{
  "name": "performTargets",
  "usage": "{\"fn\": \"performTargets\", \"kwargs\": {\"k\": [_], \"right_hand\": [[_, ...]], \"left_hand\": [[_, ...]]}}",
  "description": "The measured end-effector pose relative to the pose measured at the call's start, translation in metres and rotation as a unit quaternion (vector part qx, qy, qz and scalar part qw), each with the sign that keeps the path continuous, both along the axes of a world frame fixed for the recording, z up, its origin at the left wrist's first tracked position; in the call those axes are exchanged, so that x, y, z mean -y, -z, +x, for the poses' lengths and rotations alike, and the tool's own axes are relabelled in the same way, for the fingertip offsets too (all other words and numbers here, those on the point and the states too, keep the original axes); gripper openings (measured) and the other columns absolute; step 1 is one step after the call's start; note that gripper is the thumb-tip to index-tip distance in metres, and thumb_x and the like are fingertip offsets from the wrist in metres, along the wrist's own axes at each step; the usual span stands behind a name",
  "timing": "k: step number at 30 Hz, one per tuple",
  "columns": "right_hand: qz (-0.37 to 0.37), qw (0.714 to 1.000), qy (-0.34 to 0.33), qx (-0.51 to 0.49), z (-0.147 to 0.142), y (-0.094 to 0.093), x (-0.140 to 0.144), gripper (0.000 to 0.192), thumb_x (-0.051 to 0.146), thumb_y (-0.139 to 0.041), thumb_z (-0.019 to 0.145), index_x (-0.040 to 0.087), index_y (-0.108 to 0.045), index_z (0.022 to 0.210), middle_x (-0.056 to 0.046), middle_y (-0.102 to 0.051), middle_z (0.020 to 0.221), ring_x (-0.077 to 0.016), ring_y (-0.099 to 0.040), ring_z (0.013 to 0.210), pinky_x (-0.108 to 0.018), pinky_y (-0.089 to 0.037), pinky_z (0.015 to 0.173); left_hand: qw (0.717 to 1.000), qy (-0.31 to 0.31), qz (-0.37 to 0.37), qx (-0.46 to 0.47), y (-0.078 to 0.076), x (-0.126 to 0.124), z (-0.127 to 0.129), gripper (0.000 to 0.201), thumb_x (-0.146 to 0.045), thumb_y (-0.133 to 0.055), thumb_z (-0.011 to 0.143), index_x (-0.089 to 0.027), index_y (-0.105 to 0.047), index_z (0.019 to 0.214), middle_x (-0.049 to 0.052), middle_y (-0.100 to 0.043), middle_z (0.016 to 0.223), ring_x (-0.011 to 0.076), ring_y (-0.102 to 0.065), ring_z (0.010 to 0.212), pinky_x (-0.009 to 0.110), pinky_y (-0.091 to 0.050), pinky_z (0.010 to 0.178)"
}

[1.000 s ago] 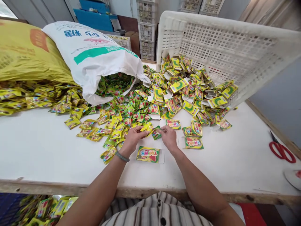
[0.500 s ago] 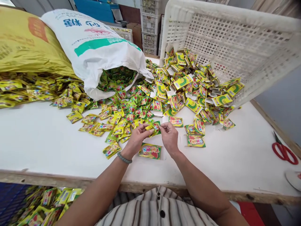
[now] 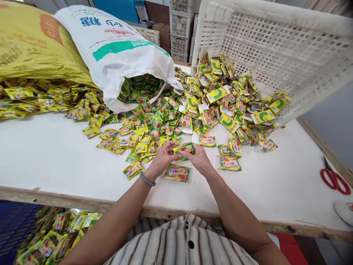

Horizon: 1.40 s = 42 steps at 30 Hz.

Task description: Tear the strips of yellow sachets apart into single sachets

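Both hands meet above the white table, near its front half. My left hand (image 3: 163,159) is closed on small wrapped sweets, a yellow edge showing at its fingertips. My right hand (image 3: 200,159) pinches the green sweet packet (image 3: 186,148) with its thumb on top. How many packets lie stacked between the hands cannot be made out. Just below them, a flat printed small box (image 3: 177,173) with an open white flap lies on the table. Beyond the left hand spread loose yellow sweet packets (image 3: 142,145) and green sweet packets (image 3: 157,123).
A white sack (image 3: 132,60) spills green packets; a yellow sack (image 3: 41,48) lies at left. The tipped white crate (image 3: 264,48) has a heap of small boxes (image 3: 217,95) at its mouth. Red-handled scissors (image 3: 335,180) lie right. A blue crate (image 3: 16,228) of packs stands below the table edge (image 3: 82,198).
The right hand has shifted its grip, its thumb now lying across the green packet, which has turned flatter between the hands. The camera view has moved slightly.
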State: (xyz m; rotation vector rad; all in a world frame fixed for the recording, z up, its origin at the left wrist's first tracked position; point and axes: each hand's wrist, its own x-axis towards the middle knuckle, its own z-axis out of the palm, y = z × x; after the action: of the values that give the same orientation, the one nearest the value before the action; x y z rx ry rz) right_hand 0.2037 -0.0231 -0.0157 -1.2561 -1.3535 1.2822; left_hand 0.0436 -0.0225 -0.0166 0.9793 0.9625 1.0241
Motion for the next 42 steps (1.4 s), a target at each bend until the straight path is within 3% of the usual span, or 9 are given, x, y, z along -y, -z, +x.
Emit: {"fn": "performTargets", "kwargs": {"k": [4, 10, 12, 16, 19, 22, 28, 36, 42], "right_hand": [[0.019, 0.994, 0.102, 0.023, 0.009, -0.005, -0.004, 0.028, 0.044, -0.071, 0.070, 0.019, -0.062, 0.080, 0.001, -0.065, 0.069, -0.0150, -0.060, 0.062, -0.027, -0.049, 0.059], [0.064, 0.968, 0.235, 0.068, 0.030, -0.007, -0.016, 0.028, 0.044, -0.067, 0.073, 0.019, -0.062, 0.084, -0.002, -0.069, 0.080, -0.0174, -0.063, 0.073, -0.032, -0.051, 0.072], [0.060, 0.968, 0.236, 0.066, 0.032, -0.008, -0.016, 0.029, 0.045, -0.067, 0.073, 0.019, -0.061, 0.084, -0.002, -0.069, 0.081, -0.0174, -0.062, 0.074, -0.032, -0.051, 0.073], [0.070, 0.983, 0.170, -0.009, 0.029, -0.014, -0.012, 0.030, 0.045, -0.066, 0.075, 0.020, -0.060, 0.091, -0.002, -0.069, 0.088, -0.0160, -0.062, 0.079, -0.030, -0.052, 0.075], [0.085, 0.993, 0.073, 0.024, 0.027, -0.018, -0.007, 0.027, 0.044, -0.064, 0.079, 0.020, -0.061, 0.090, 0.000, -0.066, 0.083, -0.0146, -0.060, 0.074, -0.028, -0.050, 0.072], [0.101, 0.985, 0.012, 0.141, 0.029, -0.020, -0.005, 0.022, 0.042, -0.062, 0.081, 0.020, -0.061, 0.085, 0.002, -0.062, 0.072, -0.0137, -0.055, 0.066, -0.026, -0.046, 0.064], [0.118, 0.967, -0.063, 0.217, 0.033, -0.023, -0.005, 0.016, 0.036, -0.059, 0.084, 0.021, -0.063, 0.086, 0.002, -0.065, 0.073, -0.0139, -0.056, 0.066, -0.025, -0.042, 0.063], [0.123, 0.988, 0.037, 0.080, 0.026, -0.014, -0.008, 0.023, 0.038, -0.068, 0.076, 0.019, -0.065, 0.088, 0.001, -0.065, 0.079, -0.0148, -0.058, 0.072, -0.027, -0.046, 0.069], [0.159, 0.982, 0.061, 0.077, 0.021, -0.007, -0.008, 0.024, 0.040, -0.068, 0.076, 0.021, -0.066, 0.090, 0.000, -0.066, 0.082, -0.0157, -0.058, 0.074, -0.027, -0.047, 0.069]], "left_hand": [[0.984, 0.005, 0.105, -0.143, -0.002, 0.003, -0.007, 0.067, -0.040, -0.081, 0.064, -0.020, -0.046, 0.117, 0.005, -0.062, 0.102, 0.0167, -0.061, 0.080, 0.033, -0.050, 0.076], [0.808, 0.257, 0.312, -0.428, -0.002, 0.014, -0.007, 0.055, -0.041, -0.083, 0.063, -0.018, -0.062, 0.109, 0.010, -0.064, 0.104, 0.0297, -0.055, 0.105, 0.041, -0.044, 0.090], [0.793, 0.256, 0.299, -0.465, -0.001, 0.015, -0.005, 0.044, -0.035, -0.078, 0.070, -0.018, -0.063, 0.108, 0.009, -0.064, 0.101, 0.0265, -0.059, 0.096, 0.037, -0.046, 0.083], [0.852, 0.105, 0.213, -0.467, -0.001, 0.009, -0.008, 0.026, -0.033, -0.072, 0.072, -0.016, -0.066, 0.091, 0.006, -0.065, 0.090, 0.0227, -0.060, 0.081, 0.033, -0.044, 0.071], [0.945, 0.047, 0.099, -0.307, 0.001, 0.005, -0.012, 0.034, -0.046, -0.073, 0.070, -0.016, -0.063, 0.083, 0.003, -0.065, 0.076, 0.0190, -0.058, 0.069, 0.029, -0.043, 0.061], [0.988, 0.001, -0.005, -0.152, 0.003, 0.005, -0.011, 0.046, -0.049, -0.082, 0.059, -0.016, -0.063, 0.085, 0.003, -0.066, 0.074, 0.0170, -0.059, 0.064, 0.026, -0.043, 0.057], [0.993, 0.015, -0.026, -0.111, 0.001, 0.010, 0.000, 0.046, -0.043, -0.089, 0.050, -0.014, -0.067, 0.079, 0.003, -0.067, 0.072, 0.0160, -0.060, 0.063, 0.026, -0.046, 0.058], [0.996, 0.068, 0.024, -0.059, -0.008, 0.012, 0.001, 0.050, -0.045, -0.077, 0.071, -0.018, -0.065, 0.111, 0.006, -0.067, 0.104, 0.0193, -0.063, 0.089, 0.027, -0.050, 0.075], [0.988, 0.135, -0.072, -0.013, -0.016, 0.016, 0.000, 0.064, -0.035, -0.085, 0.061, -0.023, -0.058, 0.117, 0.002, -0.068, 0.086, 0.0187, -0.065, 0.065, 0.029, -0.052, 0.059]]}}
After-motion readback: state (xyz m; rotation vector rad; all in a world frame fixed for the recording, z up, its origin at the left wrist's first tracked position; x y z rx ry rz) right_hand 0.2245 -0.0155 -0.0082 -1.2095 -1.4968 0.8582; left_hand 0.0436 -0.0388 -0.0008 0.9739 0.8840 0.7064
